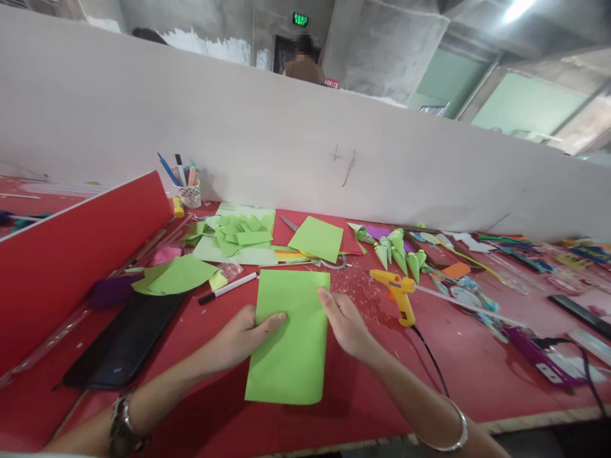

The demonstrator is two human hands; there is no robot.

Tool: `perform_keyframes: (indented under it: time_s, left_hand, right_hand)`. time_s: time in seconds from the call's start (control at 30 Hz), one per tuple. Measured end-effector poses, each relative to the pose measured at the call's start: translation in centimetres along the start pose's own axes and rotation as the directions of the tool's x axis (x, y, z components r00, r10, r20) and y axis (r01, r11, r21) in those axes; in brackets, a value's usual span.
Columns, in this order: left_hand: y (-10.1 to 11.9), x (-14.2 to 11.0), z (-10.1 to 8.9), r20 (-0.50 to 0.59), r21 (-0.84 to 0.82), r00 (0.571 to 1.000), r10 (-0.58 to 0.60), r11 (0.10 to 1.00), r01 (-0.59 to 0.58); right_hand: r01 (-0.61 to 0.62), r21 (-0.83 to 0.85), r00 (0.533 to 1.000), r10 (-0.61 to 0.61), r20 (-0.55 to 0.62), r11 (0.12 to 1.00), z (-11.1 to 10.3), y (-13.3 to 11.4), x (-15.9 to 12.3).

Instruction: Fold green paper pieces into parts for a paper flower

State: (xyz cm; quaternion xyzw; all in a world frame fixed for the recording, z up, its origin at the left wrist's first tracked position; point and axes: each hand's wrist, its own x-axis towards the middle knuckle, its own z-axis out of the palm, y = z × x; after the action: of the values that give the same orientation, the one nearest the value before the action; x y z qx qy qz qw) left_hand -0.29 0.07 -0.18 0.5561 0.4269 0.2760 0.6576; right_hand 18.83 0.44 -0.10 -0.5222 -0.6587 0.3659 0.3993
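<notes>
Both hands are on one green paper sheet (296, 343), which is in front of the person, over the near part of the red tabletop (363, 407). The left hand (245, 334) grips its left edge, with the thumb lying on top; the right hand (346, 321) pinches the right edge near the upper corner. The lower right corner bends round, so the sheet may be doubled (I cannot tell for certain).

As for progress, I judge that some small work is ready: a group of rolled green paper cones (396, 245) lies behind the glue gun. Also cut already are a heap of green paper pieces (243, 235) and some rounded green paper shapes (176, 275). The sheet in the hands shows no visible cut inside it, so its shaping seems to be left.

Around it the place is crowded. The yellow glue gun (394, 281) lies near the right hand, and its cord (432, 356) runs to the right forearm, where it could catch. The scissors (287, 222) are partly covered by a green paper square (317, 238). A marker (229, 289) lies near the left hand.
</notes>
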Motion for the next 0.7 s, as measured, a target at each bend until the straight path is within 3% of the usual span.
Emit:
perform_keyframes:
  time_s: [0.23,0.47,0.6,0.7]
  left_hand:
    - [-0.02,-0.03,-0.42,-0.051,-0.011,0.998,-0.023,1.0,0.022]
    - [-0.49,-0.65,-0.26,0.019,-0.133,0.991,-0.132,0.982,0.133]
    - [-0.58,-0.84,-0.42,0.037,-0.117,0.993,-0.116,0.986,0.119]
    - [-0.69,-0.88,-0.68,0.034,-0.097,0.995,-0.091,0.991,0.094]
  right_hand:
    - [-0.047,0.055,0.985,0.037,0.17,0.997,0.24,-0.03,-0.51]
    - [-0.014,-0.015,0.999,0.014,0.039,1.0,0.8,0.48,-0.27]
    - [-0.083,0.096,0.988,0.07,0.135,0.992,0.72,-0.07,-0.55]
    - [-0.128,0.057,0.974,0.114,0.196,0.99,0.82,-0.13,-0.97]
